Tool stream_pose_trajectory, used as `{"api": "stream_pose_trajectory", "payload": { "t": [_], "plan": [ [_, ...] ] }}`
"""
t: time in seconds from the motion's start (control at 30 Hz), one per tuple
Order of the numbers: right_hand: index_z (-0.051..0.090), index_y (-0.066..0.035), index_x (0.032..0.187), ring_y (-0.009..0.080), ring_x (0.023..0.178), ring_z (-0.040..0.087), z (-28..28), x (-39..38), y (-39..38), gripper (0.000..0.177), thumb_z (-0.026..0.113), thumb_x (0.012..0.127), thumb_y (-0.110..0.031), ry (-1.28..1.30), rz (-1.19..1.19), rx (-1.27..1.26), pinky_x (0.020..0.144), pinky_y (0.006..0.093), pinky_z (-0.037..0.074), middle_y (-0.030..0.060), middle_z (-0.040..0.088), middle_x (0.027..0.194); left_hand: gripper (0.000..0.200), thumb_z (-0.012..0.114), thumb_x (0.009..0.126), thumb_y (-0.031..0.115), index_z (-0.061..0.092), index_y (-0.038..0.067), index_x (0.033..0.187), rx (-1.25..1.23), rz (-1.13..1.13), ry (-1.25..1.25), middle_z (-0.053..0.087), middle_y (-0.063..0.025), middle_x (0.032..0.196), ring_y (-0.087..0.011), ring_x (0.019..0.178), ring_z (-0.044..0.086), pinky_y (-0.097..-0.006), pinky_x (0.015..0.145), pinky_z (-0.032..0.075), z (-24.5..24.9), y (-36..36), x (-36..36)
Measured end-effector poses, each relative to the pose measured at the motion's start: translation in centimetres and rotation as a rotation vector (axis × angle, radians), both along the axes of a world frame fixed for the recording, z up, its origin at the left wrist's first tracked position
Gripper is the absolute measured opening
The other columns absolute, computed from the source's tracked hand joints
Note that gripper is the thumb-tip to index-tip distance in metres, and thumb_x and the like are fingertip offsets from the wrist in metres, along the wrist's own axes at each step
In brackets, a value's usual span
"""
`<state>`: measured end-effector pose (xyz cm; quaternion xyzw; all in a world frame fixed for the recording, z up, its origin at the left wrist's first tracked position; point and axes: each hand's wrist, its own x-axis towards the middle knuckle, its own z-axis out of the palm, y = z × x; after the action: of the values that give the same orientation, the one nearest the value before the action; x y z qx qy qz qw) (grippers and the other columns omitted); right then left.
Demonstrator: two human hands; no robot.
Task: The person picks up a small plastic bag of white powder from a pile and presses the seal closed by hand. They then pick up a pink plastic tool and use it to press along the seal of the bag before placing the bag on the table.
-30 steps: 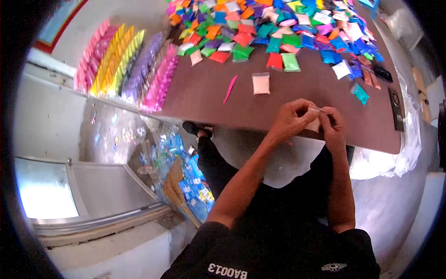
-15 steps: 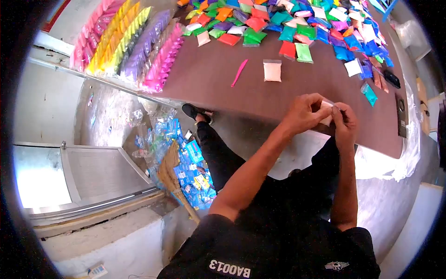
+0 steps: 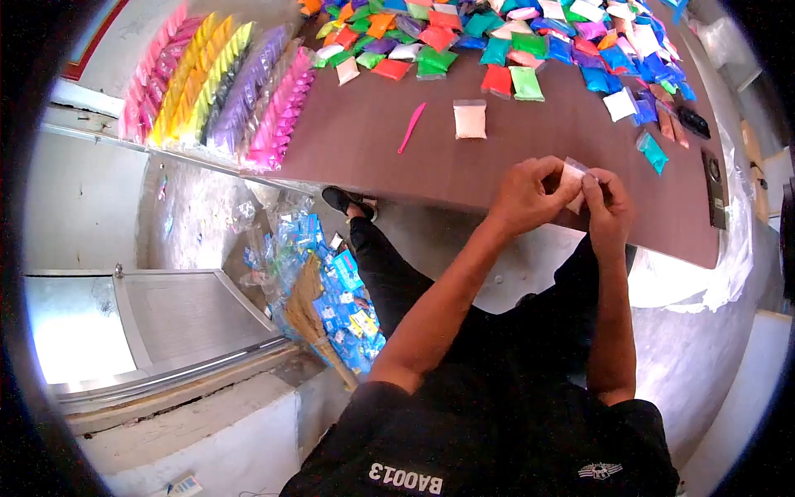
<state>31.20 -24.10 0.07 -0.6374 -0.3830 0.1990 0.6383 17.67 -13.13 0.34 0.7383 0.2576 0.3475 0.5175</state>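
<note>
Both hands meet at the table's near edge on a small clear zip bag (image 3: 572, 176) with pale peach contents. My left hand (image 3: 530, 195) pinches its left side between thumb and fingers. Its right side is gripped by my right hand (image 3: 609, 209), the thumb near the top edge. Fingers partly hide the bag. A second peach-filled bag (image 3: 470, 120) lies flat on the table just beyond my left hand. Left of that bag rests a thin pink plastic tool (image 3: 411, 127), like a small knife.
A heap of colourful filled bags (image 3: 530, 43) covers the far side of the brown table (image 3: 356, 137). Rows of pink, yellow and purple packets (image 3: 248, 91) stand at the left. A teal bag (image 3: 652, 152) and a black object (image 3: 692, 123) lie right. Blue packets and a broom (image 3: 308, 302) are on the floor.
The view has shifted slightly, so the table items appear a little further left. Both hands remain on the bag, which now shows more between the fingers.
</note>
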Motion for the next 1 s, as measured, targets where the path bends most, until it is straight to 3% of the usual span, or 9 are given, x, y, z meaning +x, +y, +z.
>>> {"api": "stream_pose_trajectory", "payload": {
  "t": [0.13,0.2,0.3,0.53,0.6,0.73,0.8,1.0],
  "plan": [
    [0.073,-0.002,0.104,0.0082,0.083,0.062,-0.8,0.2,0.3,0.01,0.069,0.099,-0.009,-0.021,0.003,0.027,0.075,0.025,0.051,0.0002,0.071,0.092,0.025,0.075,0.092,0.025,0.071,0.001,0.09,0.055,0.027,0.075,0.068,-0.0138,0.076,-0.0174,0.068,0.064,-0.0344,0.062,0.05,0.6,-0.1,-0.3],
    [0.074,-0.002,0.105,0.0077,0.084,0.062,-1.0,0.4,0.2,0.01,0.071,0.099,-0.009,-0.096,-0.007,0.01,0.075,0.0251,0.052,0.0007,0.071,0.093,0.02,0.077,0.093,0.018,0.071,0.0,0.098,-0.08,-0.058,0.162,0.072,-0.0045,0.081,-0.0085,0.075,0.063,-0.0308,0.066,0.053,1.0,0.1,-0.5],
    [0.074,-0.001,0.106,0.0074,0.085,0.063,-0.5,0.0,0.0,0.011,0.072,0.098,-0.009,-0.064,-0.006,0.014,0.076,0.0252,0.052,0.0007,0.072,0.093,0.019,0.077,0.093,0.018,0.071,0.0,0.096,-0.136,-0.102,0.127,0.071,-0.0026,0.083,-0.0076,0.074,0.06,-0.0307,0.064,0.05,0.6,0.5,-0.5],
    [0.073,-0.002,0.104,0.006,0.085,0.061,-0.3,0.4,0.1,0.01,0.07,0.1,-0.01,0.081,-0.035,0.077,0.076,0.0233,0.05,-0.0021,0.069,0.092,0.02,0.075,0.096,0.019,0.073,0.0,0.103,-0.274,-0.123,0.004,0.073,-0.0043,0.09,-0.0106,0.08,0.066,-0.0292,0.073,0.056,1.3,-0.1,-0.1],
    [0.073,-0.002,0.105,0.0062,0.085,0.061,-0.6,0.4,0.0,0.01,0.07,0.1,-0.01,0.065,-0.05,0.084,0.076,0.0234,0.05,-0.0019,0.069,0.092,0.023,0.073,0.097,0.02,0.073,-0.001,0.105,-0.133,-0.131,0.171,0.073,-0.0047,0.091,-0.0121,0.082,0.068,-0.0295,0.077,0.058,0.8,0.2,-0.2],
    [0.071,-0.002,0.11,0.0074,0.088,0.062,0.0,0.1,0.1,0.014,0.07,0.1,-0.011,0.047,-0.013,0.059,0.077,0.0241,0.051,0.0006,0.07,0.095,0.024,0.072,0.098,0.022,0.073,-0.001,0.104,-0.237,-0.147,0.138,0.073,-0.0041,0.09,-0.0115,0.081,0.068,-0.0293,0.074,0.057,0.6,0.2,-0.4],
    [0.07,-0.001,0.113,0.0081,0.089,0.063,0.2,0.1,0.2,0.016,0.07,0.1,-0.011,0.067,0.028,0.045,0.078,0.0246,0.052,0.0019,0.07,0.095,0.024,0.073,0.096,0.023,0.074,0.0,0.102,-0.218,-0.088,0.096,0.072,-0.0081,0.081,-0.0129,0.072,0.064,-0.0319,0.065,0.052,0.8,0.3,-0.4],
    [0.066,0.0,0.117,0.0099,0.09,0.065,-0.5,0.7,0.1,0.02,0.069,0.1,-0.01,0.08,0.076,0.018,0.078,0.0263,0.054,0.0044,0.071,0.098,0.025,0.073,0.096,0.023,0.074,-0.001,0.103,-0.19,-0.11,0.088,0.072,-0.0078,0.081,-0.0124,0.07,0.063,-0.0304,0.064,0.05,1.5,-0.1,-0.6]
  ]
}}
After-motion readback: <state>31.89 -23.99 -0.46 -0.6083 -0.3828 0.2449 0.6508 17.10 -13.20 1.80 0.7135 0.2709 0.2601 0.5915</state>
